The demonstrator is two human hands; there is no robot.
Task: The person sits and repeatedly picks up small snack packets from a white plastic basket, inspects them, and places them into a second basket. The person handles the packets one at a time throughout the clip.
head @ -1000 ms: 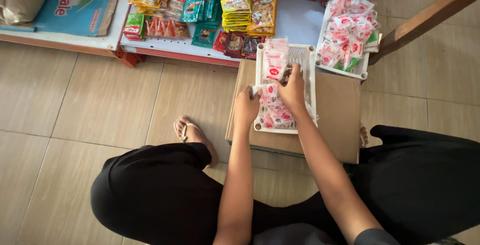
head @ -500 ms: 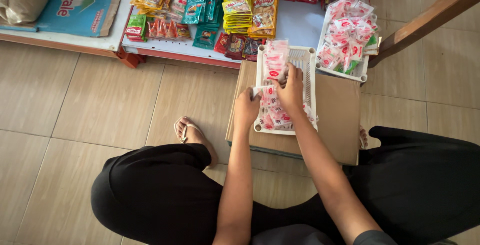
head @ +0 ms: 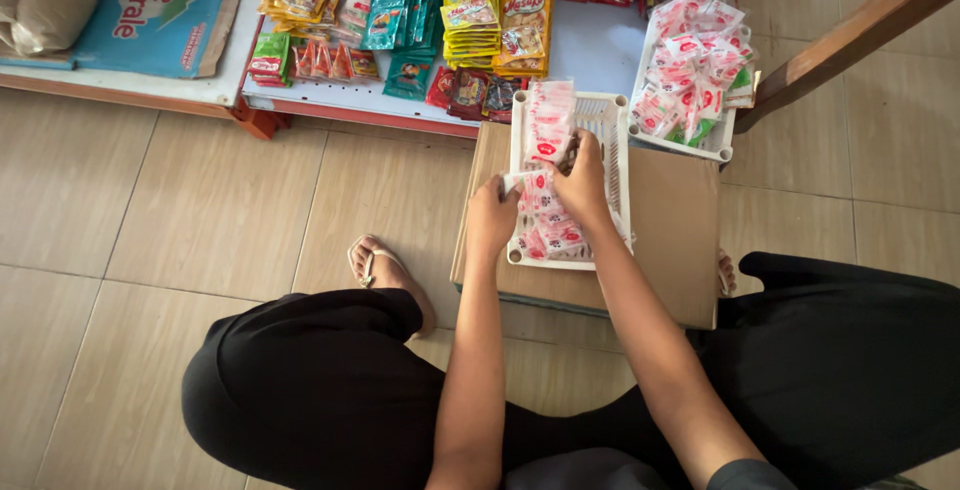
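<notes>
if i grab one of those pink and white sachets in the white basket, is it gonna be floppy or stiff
Probably floppy: the sachets look thin and lie bent in the white basket. Likely light for their size, and their glossy film suggests they may slide in the left hand.

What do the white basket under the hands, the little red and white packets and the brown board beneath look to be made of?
The white basket looks like moulded plastic: slotted walls, a smooth even white. The packets seem thin glossy plastic film, crinkled and catching light; the left hand and right hand hold some. The brown board is probably cardboard: flat, matt, with thin edges.
</notes>
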